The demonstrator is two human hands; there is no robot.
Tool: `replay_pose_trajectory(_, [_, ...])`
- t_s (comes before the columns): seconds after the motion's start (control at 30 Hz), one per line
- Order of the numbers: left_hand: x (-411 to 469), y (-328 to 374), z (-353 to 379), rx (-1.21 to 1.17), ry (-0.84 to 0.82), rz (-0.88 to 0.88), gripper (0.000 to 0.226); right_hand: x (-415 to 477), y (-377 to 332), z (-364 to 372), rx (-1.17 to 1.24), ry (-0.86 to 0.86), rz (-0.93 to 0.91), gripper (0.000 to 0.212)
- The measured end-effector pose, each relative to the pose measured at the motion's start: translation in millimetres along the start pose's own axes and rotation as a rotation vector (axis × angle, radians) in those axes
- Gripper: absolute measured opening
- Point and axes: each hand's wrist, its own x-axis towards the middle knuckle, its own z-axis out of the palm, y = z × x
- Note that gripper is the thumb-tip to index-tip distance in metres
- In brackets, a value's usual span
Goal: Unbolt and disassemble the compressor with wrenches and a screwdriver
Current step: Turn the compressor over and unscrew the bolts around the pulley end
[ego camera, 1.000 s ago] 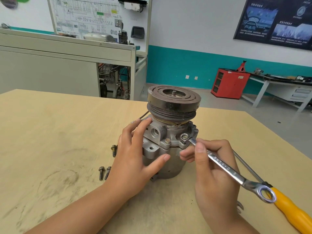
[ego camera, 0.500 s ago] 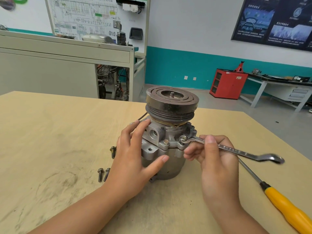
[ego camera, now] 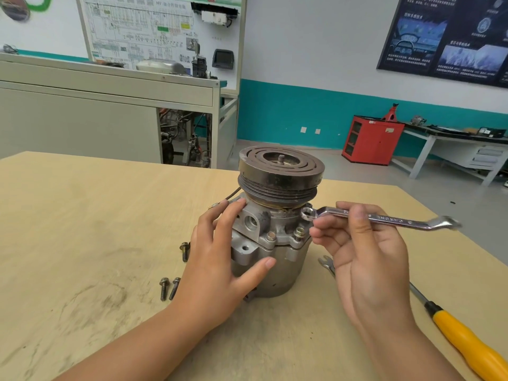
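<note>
Lifted off the flange bolt (ego camera: pixel 299 232) since half a second ago, the wrench (ego camera: pixel 384 220) now hangs with its ring end just above that bolt, close under the pulley (ego camera: pixel 280 174). My right grip (ego camera: pixel 365 251) is clamped on the shank, thumb over, fingers curled beneath. My left grip (ego camera: pixel 220 251) lies spread and flat against the compressor (ego camera: pixel 275 270), bracing it. The compressor stands upright on the bench (ego camera: pixel 82 229) between my hands, pulley up.

If I drop the ring back on crooked, I judge it could ride up the hex and round the corners, since the pulley's overhang leaves little room to seat it squarely. A hard pull with a slack brace could twist or tip the housing.

The housing is dull, grainy cast metal. The pulley is dark, grooved and ringed with slots, the wrench is bright and polished, and the bench is pale, smudged plywood. Three loose bolts (ego camera: pixel 167 288) lie to the left, and a yellow-handled screwdriver (ego camera: pixel 467 345) to the right.
</note>
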Motion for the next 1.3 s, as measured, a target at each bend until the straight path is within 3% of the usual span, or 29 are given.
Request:
replay_pose_trajectory(0.17, [0.2,-0.8,-0.1,0.004,-0.001,-0.001,0.078,-19.3,9.6,3.3,-0.377,0.03,-0.245,0.014])
replay_pose_trajectory(0.33, [-0.3,-0.7,-0.5,0.003,0.001,0.0,0.079,-27.2,16.3,2.4,-0.449,-0.039,-0.324,0.008])
replay_pose_trajectory(0.47, [0.0,-0.8,0.0,0.003,0.002,-0.005,0.08,-33.7,21.2,5.0,-0.553,-0.055,-0.394,0.016])
replay_pose_trajectory(0.67, [-0.2,-0.5,-0.1,0.006,-0.003,-0.009,0.079,-29.4,19.2,4.2,-0.445,-0.003,-0.393,0.007])
replay_pose_trajectory(0.9, [0.3,-0.8,-0.3,0.003,-0.005,-0.009,0.079,-30.6,22.1,0.5,-0.675,-0.056,-0.466,0.016])
replay_pose_trajectory(1.0, [0.1,-1.1,-0.1,0.002,-0.004,-0.007,0.078,-27.9,21.2,3.2,-0.526,0.014,-0.313,0.017])
replay_pose_trajectory(1.2, [0.8,-0.5,0.3,0.009,0.0,-0.001,0.077,1.5,9.9,-0.4,-0.135,0.056,0.224,0.033])
replay_pose_trajectory(1.3, [0.1,-0.5,0.2,0.009,-0.004,-0.002,0.076,7.8,10.7,-1.9,0.053,0.077,0.332,0.029])
